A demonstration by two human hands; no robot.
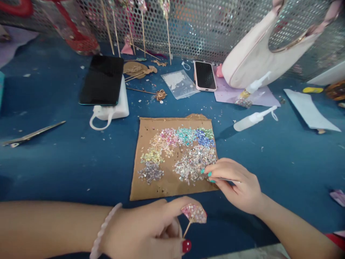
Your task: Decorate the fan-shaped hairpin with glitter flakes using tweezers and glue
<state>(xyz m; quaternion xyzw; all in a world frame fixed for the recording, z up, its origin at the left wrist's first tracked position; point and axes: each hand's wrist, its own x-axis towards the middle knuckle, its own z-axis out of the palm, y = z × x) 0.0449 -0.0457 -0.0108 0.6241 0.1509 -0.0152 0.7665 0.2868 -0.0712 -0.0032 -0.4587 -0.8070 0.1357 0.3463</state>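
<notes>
My left hand [151, 226] is closed at the bottom, pinching the thin stick of a small fan-shaped ornament [194, 213]. Pink and pale sparkling pieces cover the fan. To its upper right, my right hand [237, 183] grips a slim metal tool [225, 178], whose exact kind I cannot make out. The fingertips are at the edge of a pile of silvery sequins [194, 163] on a cardboard sheet [172, 189]. Pink, turquoise, blue, green, yellow and grey sequins [151, 172] form smaller heaps around that sheet.
Scissors [33, 133] lie at left. Behind the cardboard are a black tablet [102, 80] on a white block, a phone [205, 75] and a plastic bag [179, 83]. Right of it are a glue bottle [249, 120] and a white handbag [250, 50]. A perforated metal panel [196, 32] closes the back.
</notes>
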